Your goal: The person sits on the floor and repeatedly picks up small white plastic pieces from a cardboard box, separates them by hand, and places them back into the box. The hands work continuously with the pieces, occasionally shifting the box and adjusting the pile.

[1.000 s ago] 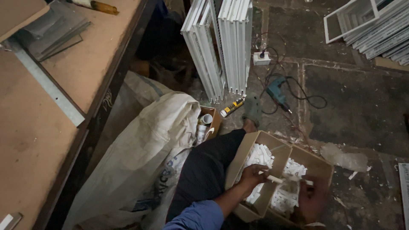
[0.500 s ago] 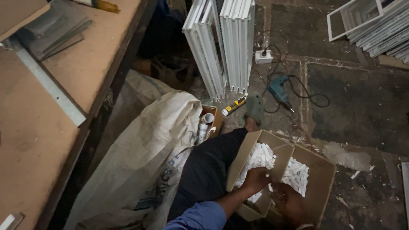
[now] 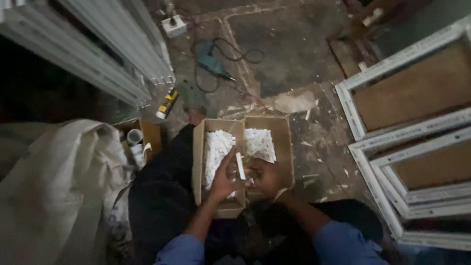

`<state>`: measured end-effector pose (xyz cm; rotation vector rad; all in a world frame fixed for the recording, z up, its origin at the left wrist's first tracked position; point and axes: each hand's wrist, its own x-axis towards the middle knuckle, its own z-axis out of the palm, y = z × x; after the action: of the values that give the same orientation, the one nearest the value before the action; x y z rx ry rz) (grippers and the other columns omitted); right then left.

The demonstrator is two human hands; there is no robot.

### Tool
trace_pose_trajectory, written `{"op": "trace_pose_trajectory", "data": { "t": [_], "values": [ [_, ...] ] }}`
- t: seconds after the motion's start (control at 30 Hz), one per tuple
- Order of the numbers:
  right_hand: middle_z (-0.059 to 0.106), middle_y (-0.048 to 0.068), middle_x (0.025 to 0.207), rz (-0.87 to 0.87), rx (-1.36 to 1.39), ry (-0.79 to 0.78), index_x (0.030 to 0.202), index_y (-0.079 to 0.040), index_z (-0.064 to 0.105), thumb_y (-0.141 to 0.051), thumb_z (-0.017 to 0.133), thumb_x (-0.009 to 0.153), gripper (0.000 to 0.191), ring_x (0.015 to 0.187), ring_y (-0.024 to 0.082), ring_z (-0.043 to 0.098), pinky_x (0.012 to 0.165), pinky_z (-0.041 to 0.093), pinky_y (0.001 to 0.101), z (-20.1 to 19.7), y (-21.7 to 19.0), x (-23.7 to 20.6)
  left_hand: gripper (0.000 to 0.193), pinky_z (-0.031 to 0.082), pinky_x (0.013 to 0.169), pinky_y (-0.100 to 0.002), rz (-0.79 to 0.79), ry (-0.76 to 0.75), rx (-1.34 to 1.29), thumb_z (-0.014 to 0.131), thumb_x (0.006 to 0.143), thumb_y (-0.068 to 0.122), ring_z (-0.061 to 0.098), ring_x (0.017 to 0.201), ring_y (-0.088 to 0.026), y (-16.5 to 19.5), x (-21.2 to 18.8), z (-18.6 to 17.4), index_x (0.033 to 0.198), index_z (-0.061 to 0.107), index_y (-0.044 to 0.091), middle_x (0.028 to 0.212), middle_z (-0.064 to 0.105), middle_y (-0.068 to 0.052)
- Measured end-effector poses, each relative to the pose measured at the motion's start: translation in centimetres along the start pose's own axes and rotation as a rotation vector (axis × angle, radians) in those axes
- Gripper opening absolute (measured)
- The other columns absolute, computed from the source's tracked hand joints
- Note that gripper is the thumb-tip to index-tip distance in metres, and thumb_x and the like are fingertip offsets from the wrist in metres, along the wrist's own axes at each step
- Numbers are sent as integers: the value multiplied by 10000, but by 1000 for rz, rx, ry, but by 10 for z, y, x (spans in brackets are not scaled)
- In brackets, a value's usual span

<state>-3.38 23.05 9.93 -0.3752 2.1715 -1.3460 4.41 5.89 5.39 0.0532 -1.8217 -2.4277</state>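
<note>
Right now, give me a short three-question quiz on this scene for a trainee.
1. True or false: the left hand holds a small white strip.
2. Where do the white pieces lie? A) in the cardboard box B) on the white frames C) on the sack
3. What corded tool lies on the floor beyond the box?

Key: 1 true; 2 A; 3 the teal power drill.

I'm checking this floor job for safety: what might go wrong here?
The small white piece sits only at the fingertips of the left hand and right hand, so it may drop among the white pieces in the cardboard box. The drill and its looped cord lie near the foot, a likely trip hazard.
</note>
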Motion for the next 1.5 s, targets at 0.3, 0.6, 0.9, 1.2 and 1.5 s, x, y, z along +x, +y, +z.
{"op": "trace_pose_trajectory", "data": {
  "t": [0.3,0.6,0.9,1.2,1.5],
  "values": [
    [704,128,888,-280,-187,58,965,-40,713,-141,757,881,139,771,246,707,714,556,369,-5,-22,-1,1323,593,972,-407,-31,68,-3,915,653,-10,658,1169,-272,0,2,1,1650,70,198,1530,471,-133],
    [686,144,885,-411,-188,38,974,-40,702,-97,721,891,102,783,280,705,706,552,383,-10,-21,1,1328,485,1073,-452,163,89,184,974,591,32,569,1316,-300,11,5,-3,1635,160,134,1477,546,-182],
    [708,226,1040,-207,-460,-224,1319,-92,578,-287,519,1044,342,941,415,685,815,522,504,-26,-8,15,1081,496,1123,-405,46,-99,467,973,581,135,587,1339,-264,-2,1,-8,1528,454,111,1454,607,-110],
    [721,201,964,-103,-614,-304,1087,-91,635,-298,554,992,242,902,387,713,823,542,498,-35,-19,14,1076,527,1078,-372,-85,-151,375,951,559,191,639,1285,-227,11,-1,-6,1494,423,128,1364,690,-67],
    [652,212,793,-320,-283,-14,873,-31,634,-258,617,937,237,778,391,647,712,517,476,-55,-41,13,1112,536,993,-419,-32,241,-30,934,575,9,565,1267,-204,-27,11,-33,1517,353,126,1387,571,-69]
  ]
}}
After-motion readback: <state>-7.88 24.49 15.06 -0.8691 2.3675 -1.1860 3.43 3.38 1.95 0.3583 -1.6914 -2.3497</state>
